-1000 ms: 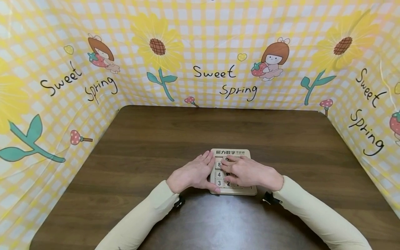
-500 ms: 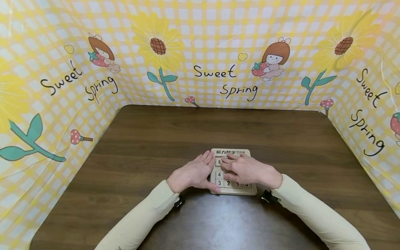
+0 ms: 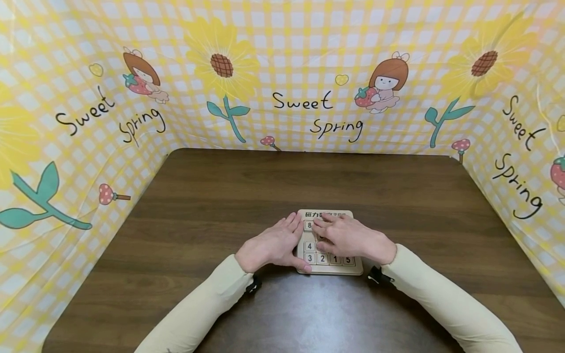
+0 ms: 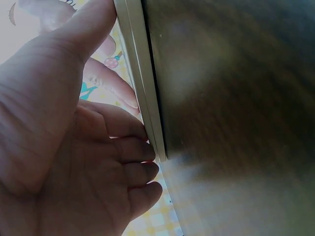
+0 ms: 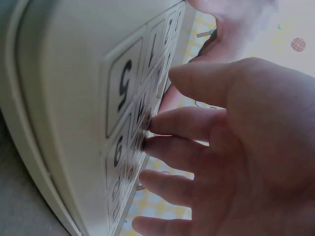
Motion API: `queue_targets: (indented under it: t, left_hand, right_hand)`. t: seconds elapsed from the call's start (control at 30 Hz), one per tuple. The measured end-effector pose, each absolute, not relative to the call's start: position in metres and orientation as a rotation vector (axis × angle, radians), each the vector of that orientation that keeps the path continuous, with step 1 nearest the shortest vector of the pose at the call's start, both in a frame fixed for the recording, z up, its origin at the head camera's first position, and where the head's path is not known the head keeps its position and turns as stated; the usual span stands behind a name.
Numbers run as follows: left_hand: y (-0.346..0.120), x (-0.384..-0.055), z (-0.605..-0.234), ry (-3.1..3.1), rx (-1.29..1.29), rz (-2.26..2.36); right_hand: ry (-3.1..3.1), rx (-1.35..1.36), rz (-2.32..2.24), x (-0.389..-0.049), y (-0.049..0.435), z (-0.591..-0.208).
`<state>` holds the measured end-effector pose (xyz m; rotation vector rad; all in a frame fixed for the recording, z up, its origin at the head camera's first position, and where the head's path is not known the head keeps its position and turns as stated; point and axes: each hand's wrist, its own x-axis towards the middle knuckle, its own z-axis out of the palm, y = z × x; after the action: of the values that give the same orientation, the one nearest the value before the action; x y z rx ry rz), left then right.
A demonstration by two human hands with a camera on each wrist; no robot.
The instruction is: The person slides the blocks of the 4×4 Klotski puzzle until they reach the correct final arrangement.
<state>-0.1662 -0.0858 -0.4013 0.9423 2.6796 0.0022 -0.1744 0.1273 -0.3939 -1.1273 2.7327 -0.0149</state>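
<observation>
A pale number sliding puzzle [image 3: 331, 269] lies flat on the brown table, with black characters along its far edge. My left hand [image 3: 274, 244] rests against its left side, fingers straight; the thumb lies on the near left corner. In the left wrist view those fingertips [image 4: 147, 152] touch the board's edge. Over the upper tiles, my right hand [image 3: 350, 239] reaches in with extended fingers and hides many of them. Index and middle fingertips touch tiles in the right wrist view. Tile 8 [image 3: 309, 225] sits top left, above a gap; tile 4 [image 3: 309, 246] is below that.
The brown wooden table [image 3: 220, 191] surrounds the puzzle. A yellow checked cloth [image 3: 304, 63] with printed flowers and lettering stands around its back and sides. Black straps [image 3: 380, 275] with small devices sit at both wrists.
Tile 8 has slid away from me, from the second row into the top row. My right hand has shifted slightly with it, uncovering tiles 1 and 5. The left hand has stayed put.
</observation>
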Motion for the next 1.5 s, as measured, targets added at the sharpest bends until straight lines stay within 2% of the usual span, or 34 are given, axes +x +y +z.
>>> queue_targets:
  t: [0.4,0.63,1.13,1.5]
  left_hand:
    - [-0.087,-0.166,-0.402,2.683,0.940,0.003]
    - [-0.085,-0.166,-0.403,2.682,0.927,-0.001]
    - [-0.083,-0.167,-0.404,2.683,0.939,-0.011]
    - [-0.085,-0.166,-0.402,2.683,0.934,-0.005]
  right_hand:
    - [2.772,-1.140,0.003,-0.170,0.126,-0.396]
    - [2.769,-1.259,-0.006,-0.155,0.131,-0.394]
    - [2.695,-1.340,0.019,-0.130,0.134,-0.391]
    - [2.683,-1.372,0.023,-0.129,0.133,-0.392]
